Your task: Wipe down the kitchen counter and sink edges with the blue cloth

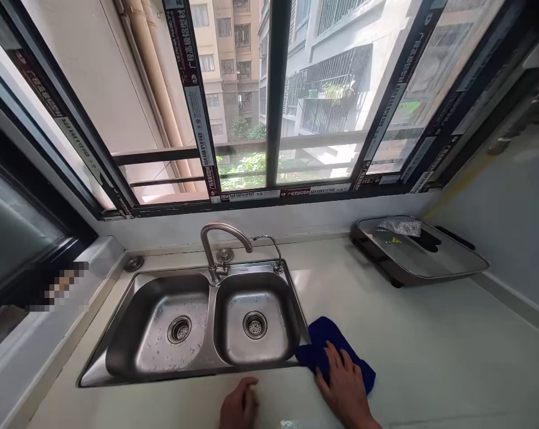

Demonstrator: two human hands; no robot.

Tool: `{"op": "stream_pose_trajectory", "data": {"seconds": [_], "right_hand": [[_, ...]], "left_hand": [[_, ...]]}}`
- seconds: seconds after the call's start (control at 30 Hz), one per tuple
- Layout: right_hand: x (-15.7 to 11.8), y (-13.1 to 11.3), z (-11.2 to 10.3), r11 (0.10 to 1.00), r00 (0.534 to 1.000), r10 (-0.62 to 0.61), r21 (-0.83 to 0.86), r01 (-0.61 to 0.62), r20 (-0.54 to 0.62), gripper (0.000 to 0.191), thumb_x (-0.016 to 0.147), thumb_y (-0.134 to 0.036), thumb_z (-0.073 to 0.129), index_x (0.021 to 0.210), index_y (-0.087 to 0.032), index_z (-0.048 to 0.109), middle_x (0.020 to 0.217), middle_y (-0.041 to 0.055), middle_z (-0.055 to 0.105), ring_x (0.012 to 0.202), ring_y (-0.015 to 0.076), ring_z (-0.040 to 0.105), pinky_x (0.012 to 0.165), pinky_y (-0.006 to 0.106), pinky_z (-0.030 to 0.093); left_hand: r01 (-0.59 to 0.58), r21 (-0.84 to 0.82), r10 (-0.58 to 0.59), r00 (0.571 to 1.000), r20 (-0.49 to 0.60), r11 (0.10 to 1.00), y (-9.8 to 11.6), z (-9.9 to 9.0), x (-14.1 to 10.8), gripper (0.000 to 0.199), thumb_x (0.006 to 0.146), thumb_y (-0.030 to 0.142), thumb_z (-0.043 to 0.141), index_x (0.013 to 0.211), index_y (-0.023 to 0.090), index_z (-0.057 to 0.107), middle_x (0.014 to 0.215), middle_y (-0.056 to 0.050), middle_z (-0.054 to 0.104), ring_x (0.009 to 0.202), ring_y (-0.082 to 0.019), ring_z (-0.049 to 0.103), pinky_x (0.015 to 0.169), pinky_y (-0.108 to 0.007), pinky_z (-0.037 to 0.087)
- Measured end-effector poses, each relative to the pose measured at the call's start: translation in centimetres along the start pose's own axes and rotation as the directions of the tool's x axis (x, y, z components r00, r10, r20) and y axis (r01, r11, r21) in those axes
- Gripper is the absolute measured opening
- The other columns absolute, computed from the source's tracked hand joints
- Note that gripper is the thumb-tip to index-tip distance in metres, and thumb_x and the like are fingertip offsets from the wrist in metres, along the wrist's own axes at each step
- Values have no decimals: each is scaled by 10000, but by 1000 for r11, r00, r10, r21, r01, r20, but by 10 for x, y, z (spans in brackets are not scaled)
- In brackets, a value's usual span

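Observation:
A dark blue cloth [336, 345] lies bunched on the pale countertop, its left corner reaching over the right rim of the sink. My right hand [344, 381] presses down on it, thumb at the cloth's near edge and fingers slightly bent over it. By the front edge of the sink is my left hand [239, 405], curled and with nothing visible in it. Beside the cloth, the steel double sink [210, 351] has wet drops in its two basins.
Behind the basins rise a curved faucet [225, 229] and a thinner spout [273, 245]. A lidded electric pan [424, 253] stands at the back right, with a crumpled silvery packet [403, 226] on its lid. Dark-framed windows [273, 193] border the counter's back.

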State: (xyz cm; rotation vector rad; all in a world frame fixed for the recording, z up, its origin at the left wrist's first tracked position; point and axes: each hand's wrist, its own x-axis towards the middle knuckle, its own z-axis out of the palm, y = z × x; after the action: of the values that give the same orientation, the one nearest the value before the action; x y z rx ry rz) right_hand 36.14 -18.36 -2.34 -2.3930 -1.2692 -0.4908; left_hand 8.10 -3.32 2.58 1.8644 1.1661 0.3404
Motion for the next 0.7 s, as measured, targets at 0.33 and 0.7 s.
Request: {"op": "stream_pose_trajectory", "data": {"seconds": [0.33,0.7], "right_hand": [[-9,-54,-31,916,948,-102,401,-29,301,666,739,-328,596,1383,-194,495,1328,124,619,1135,323,583,980,506,518],[-84,37,-78,758,885,415,458,-465,213,345,845,-400,456,1025,-230,696,1154,88,720,1081,232,670,977,417,552]], "left_hand": [[-519,-62,520,830,201,853,71,42,27,493,953,344,378,1422,210,443,1489,-139,515,1415,-246,432,1195,-504,396],[-680,158,584,708,398,716,105,90,26,688,834,462,602,1464,280,391,1660,-164,136,1507,-472,33,1163,-794,160]]}}
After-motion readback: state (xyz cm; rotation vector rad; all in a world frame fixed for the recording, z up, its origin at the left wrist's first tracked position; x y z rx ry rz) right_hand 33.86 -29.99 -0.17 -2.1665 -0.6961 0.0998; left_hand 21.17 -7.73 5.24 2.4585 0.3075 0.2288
